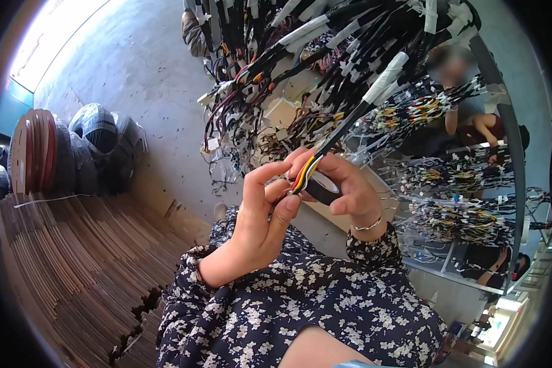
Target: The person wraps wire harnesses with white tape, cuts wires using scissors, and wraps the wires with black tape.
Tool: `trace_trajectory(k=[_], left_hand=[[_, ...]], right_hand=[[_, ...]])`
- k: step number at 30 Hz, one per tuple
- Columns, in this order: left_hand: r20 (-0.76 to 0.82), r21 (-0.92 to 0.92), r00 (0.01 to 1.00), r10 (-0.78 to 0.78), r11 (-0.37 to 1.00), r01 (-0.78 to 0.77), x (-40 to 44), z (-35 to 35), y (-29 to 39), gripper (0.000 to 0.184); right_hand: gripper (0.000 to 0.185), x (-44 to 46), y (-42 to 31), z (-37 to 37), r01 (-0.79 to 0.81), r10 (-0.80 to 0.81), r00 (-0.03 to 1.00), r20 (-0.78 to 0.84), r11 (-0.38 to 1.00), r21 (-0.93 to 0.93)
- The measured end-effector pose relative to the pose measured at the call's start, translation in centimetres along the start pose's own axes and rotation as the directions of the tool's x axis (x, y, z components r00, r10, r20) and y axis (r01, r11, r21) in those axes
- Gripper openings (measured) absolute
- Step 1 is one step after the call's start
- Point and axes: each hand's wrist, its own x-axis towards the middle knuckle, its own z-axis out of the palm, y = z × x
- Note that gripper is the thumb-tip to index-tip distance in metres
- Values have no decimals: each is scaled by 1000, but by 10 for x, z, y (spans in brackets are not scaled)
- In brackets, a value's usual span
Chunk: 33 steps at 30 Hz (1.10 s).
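My left hand (257, 211) is closed, its thumb and fingers pinching the lower end of a wire harness. Red, yellow and white wires (306, 172) show bare there, below a black-wrapped stretch (340, 132) that slants up to the right. A white wrap (384, 78) covers the harness higher up. My right hand (352, 190), with a bracelet at the wrist, is closed around a roll of black tape (323, 188). The roll sits right against the wires. My fingers hide the wire ends and the tape's loose end.
Many taped harnesses (276, 80) hang ahead of me, with more bundles on a rack (454, 224) at right. Other people (484, 129) are behind the rack. Stacked flat cardboard (73, 264), a reel (37, 150) and black coils (98, 132) stand at left.
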Motion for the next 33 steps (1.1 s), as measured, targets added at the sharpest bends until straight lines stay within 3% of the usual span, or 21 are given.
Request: trace_trajectory(k=[6,14,18,21,24,27,33], left_hand=[[-52,100,996,77,992,-72,-4,-3,-8,36],[-121,350,940,320,900,-261,-5,-3,-14,26],[-55,429,868,494,796,-426,5,-6,-15,28],[20,492,830,557,717,-493,9,-10,-14,30],[53,564,802,595,645,-515,12,-12,-14,29],[61,597,774,630,598,-534,15,-13,-19,28],[149,654,720,678,478,-586,18,-15,-19,28]], right_hand=[[73,-6,6,5,-25,26,1000,-4,990,136],[81,-8,7,24,123,-119,981,-154,992,17],[79,-11,-13,39,-81,108,963,-245,990,118],[71,-15,-10,31,-131,150,977,-149,983,131],[67,-21,-24,31,-216,218,964,-155,976,29],[67,-22,-34,44,-183,146,961,-236,972,-146],[64,-24,-45,57,-247,258,930,-262,966,77]])
